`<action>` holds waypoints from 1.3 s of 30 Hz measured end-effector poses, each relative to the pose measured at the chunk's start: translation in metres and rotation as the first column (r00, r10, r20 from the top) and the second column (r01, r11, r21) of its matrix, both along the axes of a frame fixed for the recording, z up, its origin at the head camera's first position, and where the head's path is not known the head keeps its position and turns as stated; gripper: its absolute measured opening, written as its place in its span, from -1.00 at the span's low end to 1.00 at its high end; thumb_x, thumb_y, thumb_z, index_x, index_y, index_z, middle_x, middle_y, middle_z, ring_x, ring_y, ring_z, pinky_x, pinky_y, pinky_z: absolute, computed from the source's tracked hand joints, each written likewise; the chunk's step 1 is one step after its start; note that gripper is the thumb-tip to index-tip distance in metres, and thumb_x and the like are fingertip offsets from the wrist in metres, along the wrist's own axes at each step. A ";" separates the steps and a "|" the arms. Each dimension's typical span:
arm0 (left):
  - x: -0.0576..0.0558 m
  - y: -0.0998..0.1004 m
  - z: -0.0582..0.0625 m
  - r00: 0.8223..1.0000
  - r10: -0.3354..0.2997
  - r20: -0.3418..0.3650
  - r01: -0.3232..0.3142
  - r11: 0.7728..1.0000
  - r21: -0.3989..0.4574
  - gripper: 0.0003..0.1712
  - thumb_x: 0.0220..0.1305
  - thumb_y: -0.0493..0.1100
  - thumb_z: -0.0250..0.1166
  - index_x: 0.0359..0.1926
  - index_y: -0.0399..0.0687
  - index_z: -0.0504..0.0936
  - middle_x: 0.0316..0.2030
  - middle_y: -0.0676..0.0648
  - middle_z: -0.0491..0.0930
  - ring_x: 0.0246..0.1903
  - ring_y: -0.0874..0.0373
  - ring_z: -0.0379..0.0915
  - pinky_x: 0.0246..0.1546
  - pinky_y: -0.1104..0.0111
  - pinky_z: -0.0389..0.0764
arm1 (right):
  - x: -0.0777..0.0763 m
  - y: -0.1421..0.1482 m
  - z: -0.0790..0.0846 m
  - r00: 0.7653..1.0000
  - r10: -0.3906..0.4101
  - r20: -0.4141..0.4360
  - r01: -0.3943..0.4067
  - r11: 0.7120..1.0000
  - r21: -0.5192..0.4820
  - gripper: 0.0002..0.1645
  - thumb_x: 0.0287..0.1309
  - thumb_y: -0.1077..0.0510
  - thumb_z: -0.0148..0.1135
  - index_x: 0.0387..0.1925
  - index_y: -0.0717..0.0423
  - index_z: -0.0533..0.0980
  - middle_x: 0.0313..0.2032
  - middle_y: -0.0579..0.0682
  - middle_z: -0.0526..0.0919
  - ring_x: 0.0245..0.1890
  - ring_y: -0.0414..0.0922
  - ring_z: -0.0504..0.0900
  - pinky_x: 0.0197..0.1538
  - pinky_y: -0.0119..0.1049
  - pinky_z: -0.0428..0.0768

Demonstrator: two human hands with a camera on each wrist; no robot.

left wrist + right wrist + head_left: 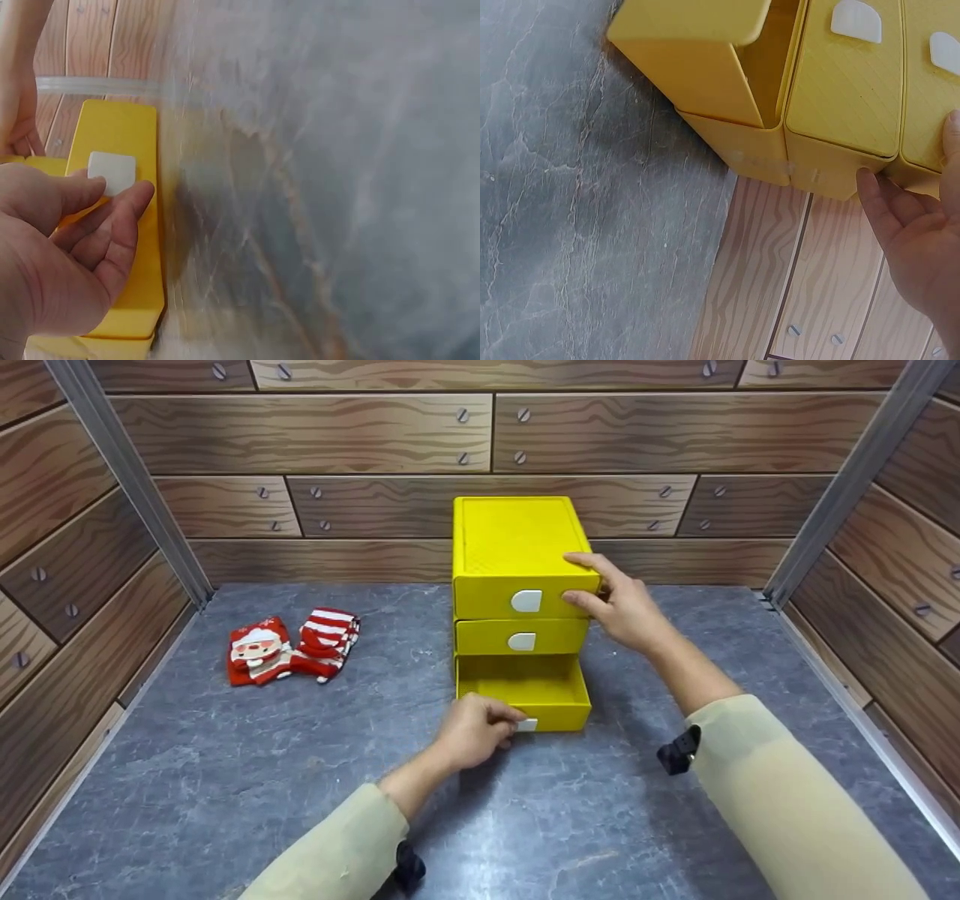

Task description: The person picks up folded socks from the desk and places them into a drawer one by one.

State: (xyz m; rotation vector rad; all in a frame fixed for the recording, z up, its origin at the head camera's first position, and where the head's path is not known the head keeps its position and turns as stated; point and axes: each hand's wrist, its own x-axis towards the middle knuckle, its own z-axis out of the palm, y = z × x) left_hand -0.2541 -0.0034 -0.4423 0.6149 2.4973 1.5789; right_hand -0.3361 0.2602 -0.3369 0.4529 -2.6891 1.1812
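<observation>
A yellow drawer unit [517, 536] with three stacked drawers stands on the table. Its bottom drawer [559, 718] is pulled out and looks bare inside; the upper two are closed. My left hand [472, 733] pinches the white handle [112, 174] of that bottom drawer between thumb and fingers. At the unit's upper right corner, my right hand [630, 607] grips the casing, thumb against the front of the top drawer and the other fingers along the top and side. In the right wrist view, fingertips [866, 180] touch the unit's side wall.
Red and white Christmas socks [259, 652] with a Santa face and stripes lie folded on the table, left of the unit. Wood-patterned panels [375, 435] wall in the grey marbled table [300, 780] at the back and both sides.
</observation>
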 end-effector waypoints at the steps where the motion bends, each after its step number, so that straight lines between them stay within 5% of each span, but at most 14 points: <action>1: 0.003 0.000 0.000 1.000 -0.003 0.003 0.003 1.000 0.003 -0.80 0.38 -0.49 0.34 -0.12 -0.29 0.86 -0.26 -0.19 0.81 -0.40 -0.13 0.78 -0.41 0.35 0.74 | 0.000 0.000 0.000 1.000 -0.004 0.002 0.004 1.000 0.001 -0.29 0.49 -0.17 0.26 0.57 -0.37 0.31 0.15 0.20 0.66 -0.02 0.05 0.66 -0.05 -0.07 0.62; 23: 0.051 -0.008 0.001 0.999 -0.040 -0.014 0.040 0.999 -0.020 -0.79 0.38 -0.48 0.35 -0.12 -0.25 0.86 -0.25 -0.17 0.81 -0.44 0.02 0.75 -0.39 0.44 0.69 | 0.000 0.000 0.002 1.000 0.017 0.026 -0.017 1.000 -0.002 -0.27 0.50 -0.18 0.24 0.59 -0.37 0.28 0.20 0.23 0.64 0.04 0.08 0.69 -0.04 -0.07 0.66; 39: 0.057 -0.013 0.001 0.997 -0.071 -0.007 0.071 0.997 -0.018 -0.78 0.38 -0.45 0.37 -0.07 -0.19 0.87 -0.20 -0.16 0.82 -0.42 0.06 0.72 -0.36 0.45 0.68 | 0.001 0.001 0.002 0.999 0.001 0.039 -0.001 1.000 -0.003 -0.28 0.49 -0.18 0.25 0.58 -0.39 0.29 0.20 0.20 0.64 0.05 0.07 0.67 -0.01 -0.05 0.66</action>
